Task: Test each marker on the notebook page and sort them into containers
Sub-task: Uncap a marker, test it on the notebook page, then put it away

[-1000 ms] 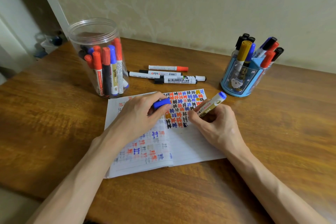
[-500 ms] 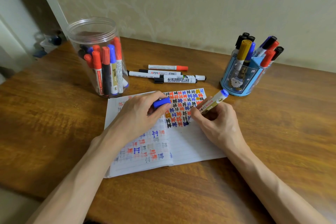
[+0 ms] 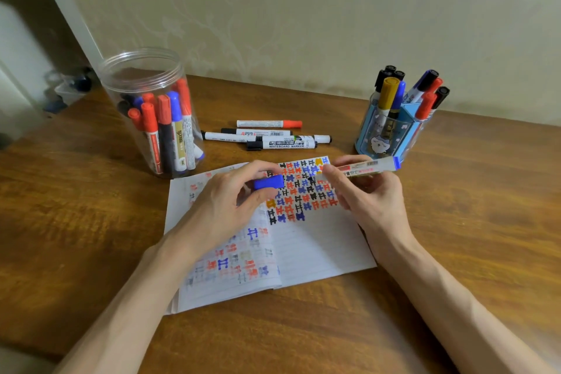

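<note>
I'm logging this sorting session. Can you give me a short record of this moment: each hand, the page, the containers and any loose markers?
left hand: pinches the blue cap above the notebook
right hand: holds the marker nearly level, pointing toward the left hand
notebook: open on the table, upper right page filled with coloured test marks
clear jar: left of the notebook, holds red, blue and black markers
blue pen holder: right of the notebook, markers standing upright
loose markers: four, lying between the containers

Jar left, holder right, behind notebook.
</note>
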Tool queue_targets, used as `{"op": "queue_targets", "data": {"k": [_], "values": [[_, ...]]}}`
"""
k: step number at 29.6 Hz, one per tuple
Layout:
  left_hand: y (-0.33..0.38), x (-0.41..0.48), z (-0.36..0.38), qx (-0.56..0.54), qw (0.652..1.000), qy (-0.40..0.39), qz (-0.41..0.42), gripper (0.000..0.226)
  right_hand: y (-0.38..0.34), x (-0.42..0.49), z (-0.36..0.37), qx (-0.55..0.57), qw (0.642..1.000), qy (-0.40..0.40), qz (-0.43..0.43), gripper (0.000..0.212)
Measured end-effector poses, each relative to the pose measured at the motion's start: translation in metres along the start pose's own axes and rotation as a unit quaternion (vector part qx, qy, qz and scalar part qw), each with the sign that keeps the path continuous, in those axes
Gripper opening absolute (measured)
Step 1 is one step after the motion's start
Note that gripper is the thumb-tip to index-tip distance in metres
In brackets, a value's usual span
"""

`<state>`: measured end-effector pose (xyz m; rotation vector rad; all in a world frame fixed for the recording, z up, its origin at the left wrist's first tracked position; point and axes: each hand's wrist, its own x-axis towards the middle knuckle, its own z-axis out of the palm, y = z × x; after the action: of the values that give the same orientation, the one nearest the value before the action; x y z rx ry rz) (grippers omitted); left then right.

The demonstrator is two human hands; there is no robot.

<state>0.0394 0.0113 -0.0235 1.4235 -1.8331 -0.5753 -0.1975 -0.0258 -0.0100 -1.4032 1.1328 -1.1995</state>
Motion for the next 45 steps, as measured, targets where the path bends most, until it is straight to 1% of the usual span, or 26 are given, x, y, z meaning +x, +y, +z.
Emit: {"op": "queue_targets", "data": {"k": [4, 9, 13, 17, 21, 23, 25, 27, 28, 32, 34, 39, 45], "values": [[0.004, 0.001, 0.001, -0.019, 1.0, -0.005, 0.0, 0.024, 0.002, 0.0, -0.004, 0.044, 0.999, -0.024, 0.016, 0.027], [0.005, 0.004, 0.001, -0.001, 1.0, 0.008, 0.009, 0.022, 0.0, 0.003, -0.003, 0.131, 0.99, -0.023, 0.038, 0.02], [0.003, 0.007, -0.001, 0.009, 1.0, 0.009, 0.014, 0.025, -0.002, 0.005, 0.001, 0.126, 0.991, -0.043, 0.023, 0.018], [0.001, 0.007, -0.002, 0.017, 1.0, 0.004, 0.013, 0.027, -0.003, 0.003, 0.004, 0.109, 0.992, -0.067, 0.018, 0.028], [0.004, 0.006, -0.002, 0.01, 1.0, 0.002, 0.021, 0.026, -0.005, -0.001, 0.003, 0.064, 0.992, -0.112, 0.004, 0.02], [0.005, 0.006, -0.002, 0.011, 1.0, 0.001, 0.027, 0.027, -0.005, -0.001, 0.002, 0.054, 0.99, -0.129, 0.015, 0.021], [0.007, 0.006, -0.003, 0.01, 0.999, 0.002, 0.032, 0.028, -0.007, -0.001, 0.001, 0.083, 0.987, -0.134, 0.043, 0.026], [0.008, 0.007, -0.003, 0.006, 0.999, 0.005, 0.035, 0.029, -0.009, 0.001, -0.001, 0.103, 0.985, -0.12, 0.072, 0.032], [0.009, 0.007, -0.003, 0.005, 0.999, 0.007, 0.036, 0.03, -0.009, 0.002, -0.003, 0.088, 0.987, -0.11, 0.071, 0.033], [0.009, 0.006, -0.004, 0.001, 0.998, 0.037, 0.044, 0.038, -0.009, 0.001, -0.005, 0.007, 0.995, -0.096, 0.001, 0.025], [0.008, 0.006, -0.005, -0.006, 0.997, 0.056, 0.05, 0.036, -0.008, 0.001, -0.003, -0.011, 0.995, -0.099, -0.029, 0.024], [0.005, 0.005, -0.004, 0.015, 0.996, 0.077, 0.047, 0.04, -0.003, 0.001, 0.004, -0.02, 0.992, -0.104, -0.065, 0.026], [0.004, 0.004, -0.002, 0.025, 0.994, 0.097, 0.039, 0.036, 0.0, -0.002, 0.009, -0.002, 0.993, -0.092, -0.077, 0.02]]}}
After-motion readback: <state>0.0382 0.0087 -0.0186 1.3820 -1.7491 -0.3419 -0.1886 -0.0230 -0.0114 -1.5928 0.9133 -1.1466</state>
